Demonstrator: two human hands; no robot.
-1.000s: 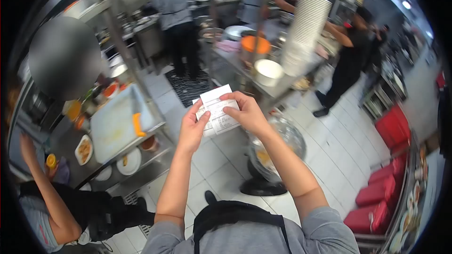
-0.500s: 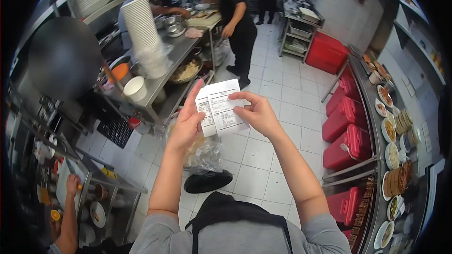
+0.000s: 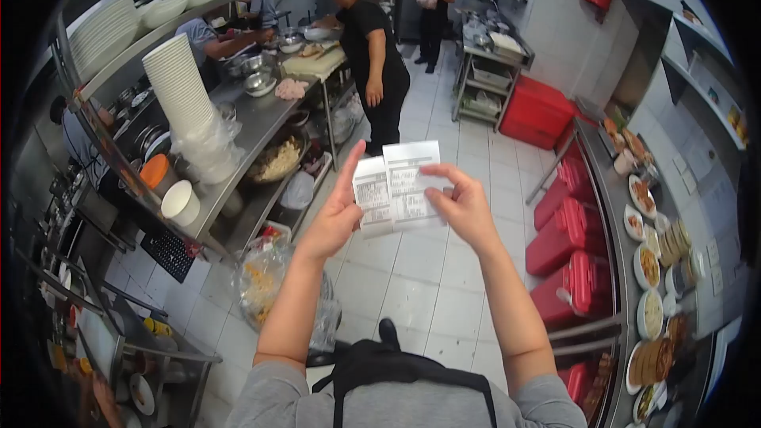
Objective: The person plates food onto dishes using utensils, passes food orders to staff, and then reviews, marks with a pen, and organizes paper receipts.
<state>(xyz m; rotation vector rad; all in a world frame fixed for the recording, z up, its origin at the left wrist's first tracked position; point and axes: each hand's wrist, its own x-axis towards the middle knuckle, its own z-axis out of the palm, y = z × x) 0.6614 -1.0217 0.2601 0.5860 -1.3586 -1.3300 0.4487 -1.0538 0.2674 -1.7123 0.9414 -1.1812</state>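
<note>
Two white printed paper slips, like order receipts, are held up in front of my chest. My left hand [image 3: 334,220] grips the left slip [image 3: 372,200] by its outer edge with the thumb, its index finger pointing up. From the other side, my right hand [image 3: 468,210] pinches the right slip [image 3: 411,160] between thumb and index finger. The slips sit side by side, the right one a little higher, and their inner edges meet or overlap slightly. Their print is too small to read.
On the left, a steel counter [image 3: 230,139] carries stacked white tubs [image 3: 176,78] and bowls. Red bins [image 3: 571,234] stand beneath the right counter, which holds plated food [image 3: 647,265]. Ahead, a person in black [image 3: 380,55] stands beside the tiled aisle [image 3: 444,135]. A plastic bag [image 3: 260,281] lies low left.
The slips have spread apart, so more of the left one shows. My view has shifted forward along the aisle, and the person in black has their arm lower.
</note>
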